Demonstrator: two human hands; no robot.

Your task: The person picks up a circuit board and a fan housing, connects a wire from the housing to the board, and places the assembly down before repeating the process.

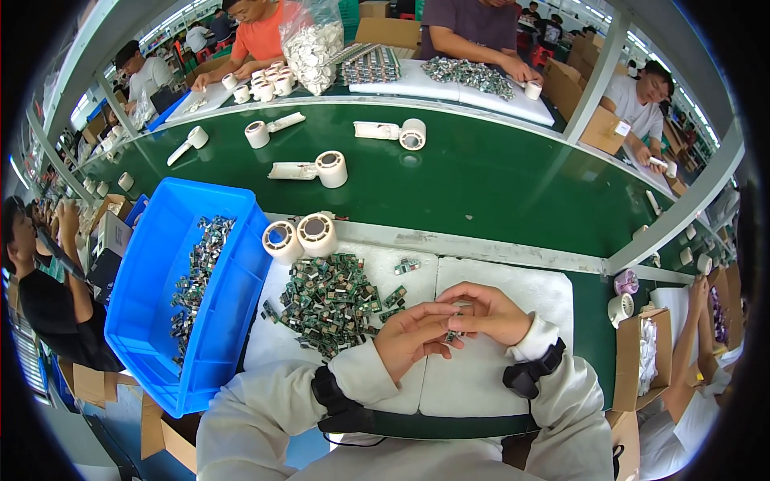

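My left hand point(411, 335) and my right hand point(488, 313) meet over the white foam mat point(501, 373). Between their fingertips is a small green circuit board point(454, 329), partly covered by the fingers, and both hands are closed on it. To the left of my left hand lies a loose heap of similar circuit boards point(327, 301). A single board point(407, 266) rests apart from the heap, farther up the mat. Two white round fan heads point(318, 232) stand touching each other behind the heap.
A blue plastic bin point(152, 272) with more boards inside tilts at my left. Beyond a metal rail point(481, 244), a green conveyor point(497, 188) carries several white handheld fan bodies point(330, 170). Co-workers sit opposite and to both sides. An open cardboard box point(642, 361) stands at the right.
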